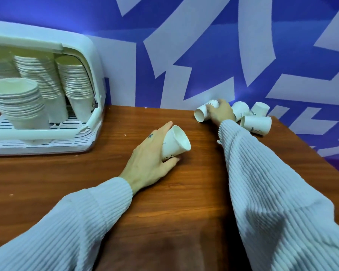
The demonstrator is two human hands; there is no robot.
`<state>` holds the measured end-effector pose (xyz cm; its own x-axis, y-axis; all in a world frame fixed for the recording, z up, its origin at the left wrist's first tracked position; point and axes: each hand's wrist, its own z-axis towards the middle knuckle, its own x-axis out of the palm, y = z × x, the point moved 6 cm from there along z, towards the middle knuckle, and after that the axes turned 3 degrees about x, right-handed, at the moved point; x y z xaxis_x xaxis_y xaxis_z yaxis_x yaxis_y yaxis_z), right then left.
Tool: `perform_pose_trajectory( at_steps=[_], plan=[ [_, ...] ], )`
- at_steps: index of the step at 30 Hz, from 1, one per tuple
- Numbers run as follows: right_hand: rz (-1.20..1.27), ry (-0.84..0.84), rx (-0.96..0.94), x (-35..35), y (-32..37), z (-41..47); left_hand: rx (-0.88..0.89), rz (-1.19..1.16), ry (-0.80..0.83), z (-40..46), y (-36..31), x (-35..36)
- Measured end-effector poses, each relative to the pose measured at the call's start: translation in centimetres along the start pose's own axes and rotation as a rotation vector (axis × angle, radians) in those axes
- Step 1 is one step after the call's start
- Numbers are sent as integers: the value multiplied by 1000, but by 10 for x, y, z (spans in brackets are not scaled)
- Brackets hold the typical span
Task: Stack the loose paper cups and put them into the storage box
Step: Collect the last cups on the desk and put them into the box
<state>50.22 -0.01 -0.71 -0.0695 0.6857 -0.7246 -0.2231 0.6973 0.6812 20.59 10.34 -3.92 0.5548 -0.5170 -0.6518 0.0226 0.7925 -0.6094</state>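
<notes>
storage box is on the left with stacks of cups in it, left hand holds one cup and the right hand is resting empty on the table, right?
Not quite. The head view shows the right hand gripping a loose cup lying on its side by the wall, not resting empty. The rest stands: the storage box sits on the left with stacks of cups inside, and the left hand holds one cup.

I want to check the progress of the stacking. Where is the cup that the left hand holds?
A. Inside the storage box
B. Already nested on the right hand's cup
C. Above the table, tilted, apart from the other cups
C: the left hand grips a tilted cup over the table, apart from the cup under the right hand.
</notes>
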Motion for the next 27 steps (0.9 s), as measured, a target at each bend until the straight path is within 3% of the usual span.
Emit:
perform_pose_trajectory(
  at_steps=[8, 14, 23, 27],
  plan=[
    [309, 40, -84, -5, 8, -62, -115, -162, -43, 1, 2, -11],
    [381, 59, -226, -21, 35, -130, -190, -215, -187, -14, 3, -43],
    [469, 24, -612, -28, 151, -225, -115, -201, -624, -48, 10, -181],
    [463, 11, -808, -5, 215, -258, -196, -252, -799, -70, 37, -245]
  ],
)
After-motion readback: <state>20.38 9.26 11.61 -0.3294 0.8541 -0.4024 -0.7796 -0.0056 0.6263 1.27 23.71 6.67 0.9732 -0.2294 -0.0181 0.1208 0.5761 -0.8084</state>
